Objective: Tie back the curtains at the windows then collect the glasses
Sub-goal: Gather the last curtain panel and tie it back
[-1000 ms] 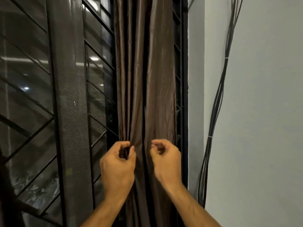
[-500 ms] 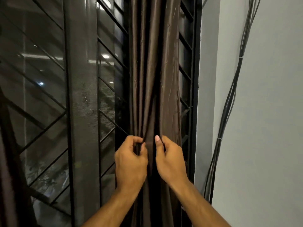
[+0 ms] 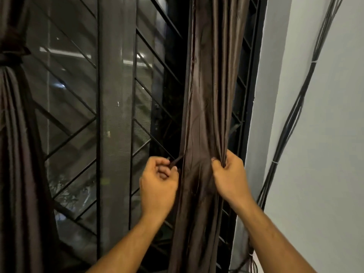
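A brown satin curtain (image 3: 208,99) hangs bunched in front of the right side of a barred window. My left hand (image 3: 158,186) is closed on a thin dark strip of fabric, the tie-back (image 3: 176,161), that comes off the curtain's left edge. My right hand (image 3: 229,177) pinches a fold on the curtain's right edge at the same height. The cloth between my hands is pulled flat. A second brown curtain (image 3: 13,134) hangs at the far left, gathered by a band (image 3: 11,56). No glasses are in view.
The window has a dark frame, diagonal metal bars (image 3: 78,107) and a mesh screen panel (image 3: 116,115). It is dark outside, with light reflections in the glass. A white wall (image 3: 325,154) stands at the right, with a bundle of black cables (image 3: 291,123) running down it.
My hands have moved apart, spreading the curtain between them. My left hand now holds the thin tie strip out to the left. The view has shifted left, showing the second curtain.
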{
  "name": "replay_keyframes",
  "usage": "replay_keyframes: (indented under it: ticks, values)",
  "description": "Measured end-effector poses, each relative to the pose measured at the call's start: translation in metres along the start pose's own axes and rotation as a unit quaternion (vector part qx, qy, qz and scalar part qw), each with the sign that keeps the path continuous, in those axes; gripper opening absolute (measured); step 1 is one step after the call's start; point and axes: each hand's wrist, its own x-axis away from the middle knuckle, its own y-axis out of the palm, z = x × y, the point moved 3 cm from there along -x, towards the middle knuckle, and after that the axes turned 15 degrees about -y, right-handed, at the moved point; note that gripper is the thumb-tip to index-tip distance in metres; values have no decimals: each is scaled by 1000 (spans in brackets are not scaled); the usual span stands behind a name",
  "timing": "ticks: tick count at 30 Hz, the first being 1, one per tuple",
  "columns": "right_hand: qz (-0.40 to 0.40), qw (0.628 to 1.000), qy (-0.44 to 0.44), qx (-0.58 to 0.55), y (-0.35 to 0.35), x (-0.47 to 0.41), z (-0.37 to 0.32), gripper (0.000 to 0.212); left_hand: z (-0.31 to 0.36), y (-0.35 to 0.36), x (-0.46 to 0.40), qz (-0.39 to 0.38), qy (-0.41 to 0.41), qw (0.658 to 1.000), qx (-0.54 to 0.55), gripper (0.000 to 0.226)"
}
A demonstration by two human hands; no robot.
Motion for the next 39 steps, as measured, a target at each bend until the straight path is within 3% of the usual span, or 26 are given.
replay_keyframes:
  ticks: [3, 5, 11, 18, 26, 30, 34, 37, 39]
  values:
    - [-13, 999, 3, -37, -1, 1, -3, 35, 3, 0, -16, -50, -41, 994, -83, 29]
    - [-13, 999, 1, -41, 0, 1, -5, 36, 7, 4, -19, -104, -39, 988, -109, 14]
    - [10, 998, 16, -60, -4, 0, 3, 35, 11, 6, -22, -203, -112, 972, -26, 9]
    - [36, 999, 10, 24, -16, -4, 14, 30, 21, -3, -30, -107, -4, 987, -121, 13]
    - [1, 1000, 18, 3, -4, -3, 15, 28, 13, 30, 8, -137, -5, 983, -125, 23]
    - [-7, 999, 21, -37, 2, -2, 10, 22, 13, 42, 27, -162, 32, 978, -128, 19]
    - [-33, 998, -9, -55, 6, 1, 4, 31, 12, 46, 29, -177, 64, 969, -160, 21]
    - [-35, 999, -20, -8, 5, -2, 8, 18, 11, 41, 27, -183, 6, 982, -53, 17]
    - [-34, 999, -22, 13, 6, -2, 12, 13, 8, 37, 20, -124, -97, 985, 65, 19]
